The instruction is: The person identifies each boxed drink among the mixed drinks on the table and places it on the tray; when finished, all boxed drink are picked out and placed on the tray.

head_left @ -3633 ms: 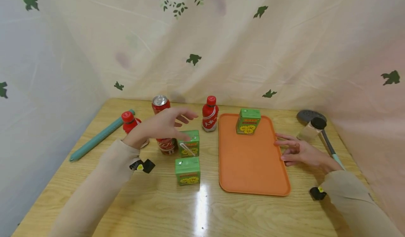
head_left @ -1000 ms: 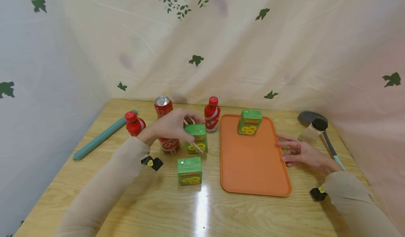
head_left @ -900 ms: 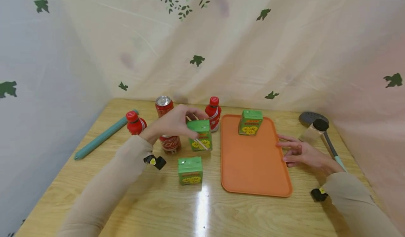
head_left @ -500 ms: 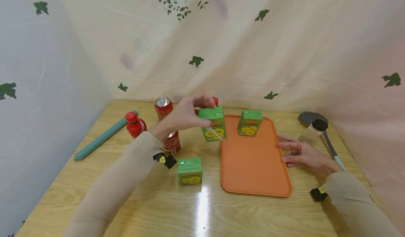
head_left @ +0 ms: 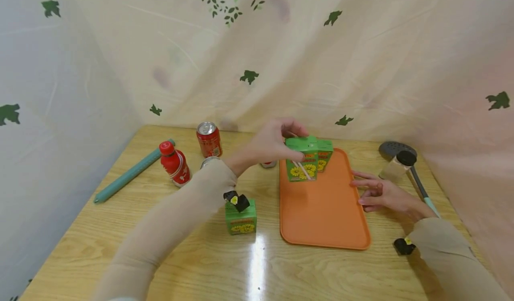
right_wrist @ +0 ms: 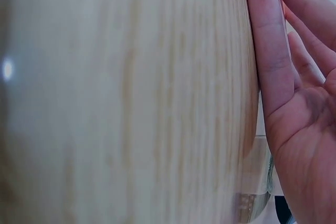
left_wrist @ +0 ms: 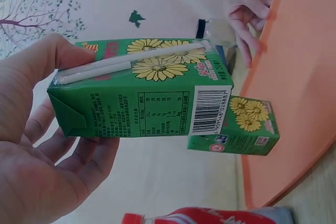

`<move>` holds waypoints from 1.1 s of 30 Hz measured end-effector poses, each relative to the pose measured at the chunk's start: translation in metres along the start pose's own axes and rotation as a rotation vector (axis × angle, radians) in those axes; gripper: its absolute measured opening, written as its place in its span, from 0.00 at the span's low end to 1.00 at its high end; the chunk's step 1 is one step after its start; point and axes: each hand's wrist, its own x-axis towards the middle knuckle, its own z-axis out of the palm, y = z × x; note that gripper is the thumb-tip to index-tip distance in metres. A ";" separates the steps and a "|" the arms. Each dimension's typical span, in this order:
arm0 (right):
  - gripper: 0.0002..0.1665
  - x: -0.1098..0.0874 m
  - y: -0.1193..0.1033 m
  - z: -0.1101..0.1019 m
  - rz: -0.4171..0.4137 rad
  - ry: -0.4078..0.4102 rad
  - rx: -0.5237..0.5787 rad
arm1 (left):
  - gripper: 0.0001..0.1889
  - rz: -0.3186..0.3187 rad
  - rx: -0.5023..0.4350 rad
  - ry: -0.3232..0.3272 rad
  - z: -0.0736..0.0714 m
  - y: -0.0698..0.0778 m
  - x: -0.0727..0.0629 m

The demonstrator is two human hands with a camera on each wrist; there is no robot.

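My left hand [head_left: 275, 142] pinches a green drink carton [head_left: 302, 167] by its top end, thumb on the front and fingers behind. In the left wrist view the carton [left_wrist: 142, 90] shows yellow flowers, a wrapped white straw and a barcode. It hangs over the left rear part of the orange tray [head_left: 321, 211]. A second drink carton [head_left: 324, 156] stands upright at the tray's back, partly hidden by the held one. My right hand [head_left: 383, 194] rests at the tray's right edge, fingers extended and touching the rim. The right wrist view shows that hand [right_wrist: 304, 98] low over the wood.
A third drink carton [head_left: 241, 223] stands under my left wrist. Left are a red bottle [head_left: 176, 165], a red can [head_left: 209, 142] and a teal rod [head_left: 134, 171]. Another can and bottle are mostly hidden. A black-capped jar [head_left: 397, 165] and slotted utensil [head_left: 419, 185] lie right.
My left hand has taken hold of the middle carton, lifted it off the table and carried it rightward over the tray. My right hand stays at the tray's edge.
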 end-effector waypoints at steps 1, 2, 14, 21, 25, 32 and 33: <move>0.40 0.000 0.000 0.000 -0.002 -0.001 -0.002 | 0.24 -0.016 -0.010 0.001 0.003 -0.001 0.002; 0.39 0.000 0.001 0.000 -0.005 -0.003 -0.004 | 0.25 -0.031 -0.016 0.000 0.006 -0.002 0.005; 0.34 -0.002 0.003 -0.001 -0.050 -0.040 0.023 | 0.26 -0.101 0.091 -0.067 0.047 -0.020 0.027; 0.37 -0.001 0.003 -0.002 -0.023 -0.036 0.006 | 0.26 -0.128 0.214 -0.069 0.057 -0.029 0.037; 0.37 0.000 0.002 -0.003 -0.018 -0.028 0.002 | 0.26 -0.137 0.248 -0.099 0.060 -0.030 0.042; 0.37 0.000 0.002 -0.001 -0.026 -0.027 0.004 | 0.26 -0.220 0.293 -0.130 0.067 -0.034 0.045; 0.37 0.000 0.002 -0.001 -0.028 -0.027 0.007 | 0.26 -0.227 0.310 -0.133 0.068 -0.035 0.045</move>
